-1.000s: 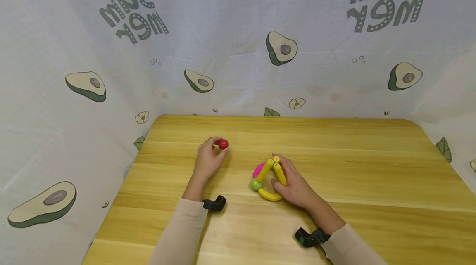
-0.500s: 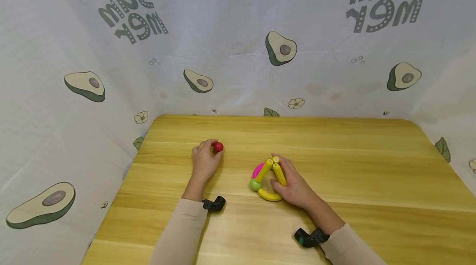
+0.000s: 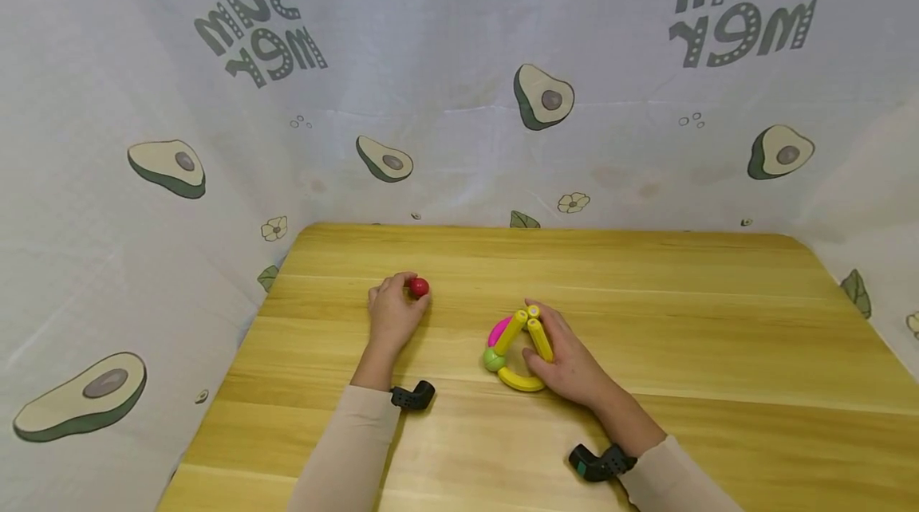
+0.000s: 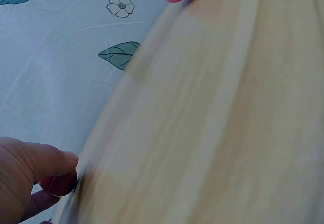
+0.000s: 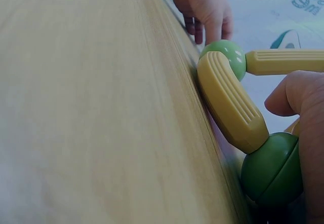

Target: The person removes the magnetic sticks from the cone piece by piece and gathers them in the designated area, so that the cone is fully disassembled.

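Fingers of my left hand (image 3: 393,313) pinch the red ball (image 3: 420,287) toward the far left corner of the surface (image 3: 718,313); those of my right hand (image 3: 570,364) grip the ball-and-rod frame (image 3: 522,381), farther from the far edge, partly covering it. A black unit (image 3: 414,395) is strapped at each wrist. Beyond the far edge hangs a white curtain (image 3: 459,33), printed with avocados (image 3: 534,93) and reversed lettering (image 3: 743,25): "SUM MER".
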`<action>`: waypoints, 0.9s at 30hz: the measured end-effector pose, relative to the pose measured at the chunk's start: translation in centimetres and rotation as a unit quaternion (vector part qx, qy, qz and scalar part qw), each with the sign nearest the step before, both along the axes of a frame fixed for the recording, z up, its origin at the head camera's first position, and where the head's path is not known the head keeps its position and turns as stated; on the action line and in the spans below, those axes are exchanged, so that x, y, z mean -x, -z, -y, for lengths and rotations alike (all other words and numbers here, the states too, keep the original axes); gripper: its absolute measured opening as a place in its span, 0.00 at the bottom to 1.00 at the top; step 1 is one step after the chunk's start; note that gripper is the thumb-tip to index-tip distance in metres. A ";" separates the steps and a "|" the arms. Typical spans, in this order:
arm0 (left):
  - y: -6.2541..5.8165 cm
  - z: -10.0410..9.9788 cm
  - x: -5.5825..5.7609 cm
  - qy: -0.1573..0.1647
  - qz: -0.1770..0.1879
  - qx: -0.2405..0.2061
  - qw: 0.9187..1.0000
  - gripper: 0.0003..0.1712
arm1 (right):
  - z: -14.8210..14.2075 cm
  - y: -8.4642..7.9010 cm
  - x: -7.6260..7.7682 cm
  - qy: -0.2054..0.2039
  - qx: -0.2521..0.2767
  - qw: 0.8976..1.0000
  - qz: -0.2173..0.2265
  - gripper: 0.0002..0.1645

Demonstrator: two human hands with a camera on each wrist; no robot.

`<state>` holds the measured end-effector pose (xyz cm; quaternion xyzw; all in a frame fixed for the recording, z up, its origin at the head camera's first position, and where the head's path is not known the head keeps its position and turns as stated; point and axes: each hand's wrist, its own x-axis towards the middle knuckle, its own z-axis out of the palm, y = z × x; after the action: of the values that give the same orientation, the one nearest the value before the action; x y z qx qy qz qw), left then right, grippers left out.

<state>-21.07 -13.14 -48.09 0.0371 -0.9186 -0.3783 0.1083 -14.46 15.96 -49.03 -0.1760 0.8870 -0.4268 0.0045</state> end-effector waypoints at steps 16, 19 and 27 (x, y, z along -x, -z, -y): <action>0.3 0.1 0.1 0.004 -0.020 0.016 1.000 0.25 | -0.1 -0.1 -0.1 -0.001 0.000 1.000 0.001 0.46; 0.3 0.1 0.1 0.002 -0.025 0.020 0.999 0.25 | -0.1 -0.2 -0.1 -0.003 -0.004 1.000 -0.001 0.45; 0.3 0.1 0.1 0.004 -0.019 0.015 1.000 0.29 | 0.0 -0.2 -0.1 -0.004 0.001 1.000 0.001 0.45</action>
<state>-21.21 -13.23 -48.39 0.0246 -0.9222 -0.3654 0.1243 -14.34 16.00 -48.84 -0.1793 0.8858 -0.4280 0.0072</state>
